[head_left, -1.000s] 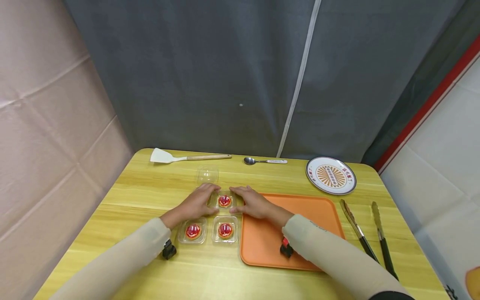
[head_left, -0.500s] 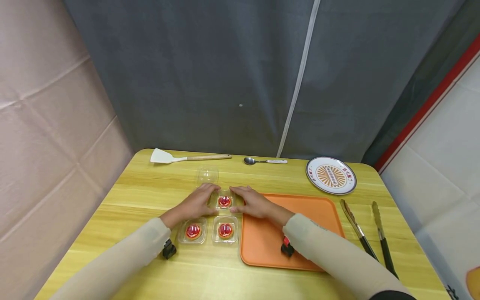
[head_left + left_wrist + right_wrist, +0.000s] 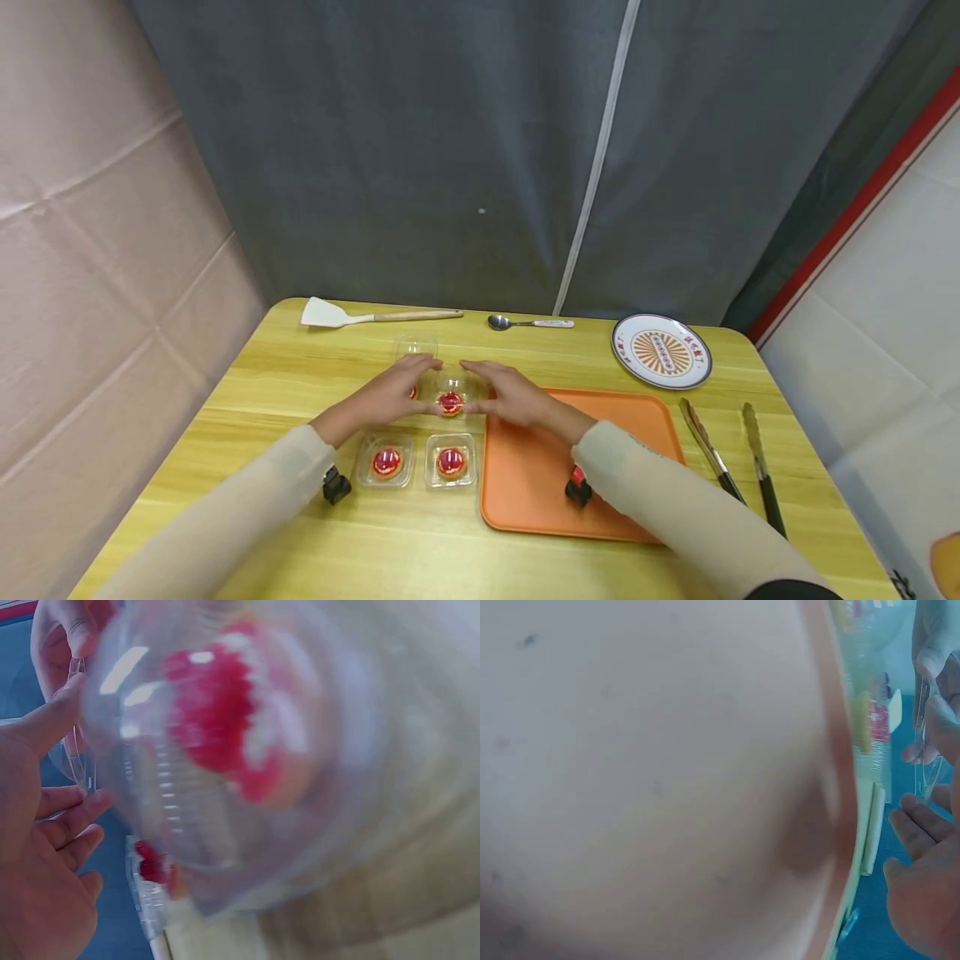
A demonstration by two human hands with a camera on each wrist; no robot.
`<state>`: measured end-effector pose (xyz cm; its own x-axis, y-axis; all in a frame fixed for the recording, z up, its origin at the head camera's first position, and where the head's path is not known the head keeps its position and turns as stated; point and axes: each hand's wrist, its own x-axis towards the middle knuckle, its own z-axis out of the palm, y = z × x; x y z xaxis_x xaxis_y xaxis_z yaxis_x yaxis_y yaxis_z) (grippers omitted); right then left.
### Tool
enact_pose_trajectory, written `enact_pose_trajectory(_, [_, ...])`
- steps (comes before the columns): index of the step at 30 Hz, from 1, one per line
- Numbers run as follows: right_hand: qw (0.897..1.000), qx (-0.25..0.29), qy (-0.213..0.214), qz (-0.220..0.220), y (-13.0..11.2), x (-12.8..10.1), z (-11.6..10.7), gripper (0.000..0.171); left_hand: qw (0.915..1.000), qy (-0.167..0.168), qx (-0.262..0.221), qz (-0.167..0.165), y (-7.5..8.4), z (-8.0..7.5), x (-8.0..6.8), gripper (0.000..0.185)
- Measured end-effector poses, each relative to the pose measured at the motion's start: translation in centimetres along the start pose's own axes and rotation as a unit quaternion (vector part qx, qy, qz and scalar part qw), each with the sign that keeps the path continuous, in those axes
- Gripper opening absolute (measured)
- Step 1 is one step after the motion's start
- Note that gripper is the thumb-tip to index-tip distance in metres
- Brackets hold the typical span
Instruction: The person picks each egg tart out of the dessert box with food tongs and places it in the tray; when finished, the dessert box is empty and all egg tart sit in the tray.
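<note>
Between my left hand (image 3: 386,393) and right hand (image 3: 519,393) is a clear plastic lid (image 3: 454,382), its thin edge (image 3: 922,742) pinched by the fingertips and thumbs of both hands in the wrist views. Just below it a red-topped tart (image 3: 450,405) shows in a clear container. Another tart (image 3: 413,392) is mostly hidden behind my left hand. Nearer me stand two more clear containers, the left tart (image 3: 387,463) and the right tart (image 3: 452,462) showing through their tops. One domed container (image 3: 217,720) fills much of the left wrist view, blurred.
An orange tray (image 3: 540,500) lies under my right forearm. Black-handled tongs (image 3: 763,471) are at the right. Along the back lie a white spatula (image 3: 326,314), a spoon (image 3: 501,322) and a plate (image 3: 663,352). Another clear plastic piece (image 3: 415,343) sits beyond my left hand.
Both hands have risen slightly and moved a little away from me, with the clear lid between them. The tart behind my left hand has come partly into view.
</note>
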<state>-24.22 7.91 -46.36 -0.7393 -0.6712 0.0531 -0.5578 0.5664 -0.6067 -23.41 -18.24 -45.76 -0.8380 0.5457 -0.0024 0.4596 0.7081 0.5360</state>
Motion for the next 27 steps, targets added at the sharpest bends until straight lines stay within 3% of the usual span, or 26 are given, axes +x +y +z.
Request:
enact_pose_trajectory(6, [0.996, 0.085, 0.000, 0.015, -0.5, 0.1, -1.4, 0.068, 0.9989, 0.024, -0.037, -0.015, 0.6, -1.3, 0.0, 0.079])
enact_pose_trajectory(9, [0.986, 0.163, -0.018, 0.031, -0.9, 0.2, -2.1, 0.063, 0.9978, 0.055, -0.038, 0.001, 1.0, -1.5, -0.1, 0.080])
enact_pose_trajectory(11, [0.970, 0.233, -0.043, 0.051, -1.1, 0.3, -2.5, 0.060, 0.9962, 0.080, -0.009, 0.033, 1.3, -1.5, -0.2, 0.082])
enact_pose_trajectory(13, [0.943, 0.313, -0.072, 0.082, -1.2, 0.4, -2.9, 0.058, 0.9905, 0.107, 0.045, 0.075, 1.5, -1.5, -0.2, 0.088])
enact_pose_trajectory(17, [0.879, 0.436, -0.118, 0.152, -1.1, 0.4, -3.4, 0.062, 0.9657, 0.150, 0.151, 0.149, 1.6, -1.2, -0.2, 0.097])
enact_pose_trajectory(20, [0.842, 0.487, -0.146, 0.179, -0.9, 0.3, -3.7, 0.068, 0.9507, 0.167, 0.189, 0.180, 1.4, -0.9, -0.2, 0.098])
enact_pose_trajectory(24, [0.817, 0.517, -0.177, 0.186, -0.7, 0.2, -3.9, 0.075, 0.9402, 0.177, 0.212, 0.199, 1.6, -0.8, -0.2, 0.094])
enact_pose_trajectory(27, [0.818, 0.512, -0.180, 0.188, -0.6, 0.2, -4.0, 0.076, 0.9410, 0.174, 0.214, 0.196, 1.8, -0.8, -0.1, 0.089])
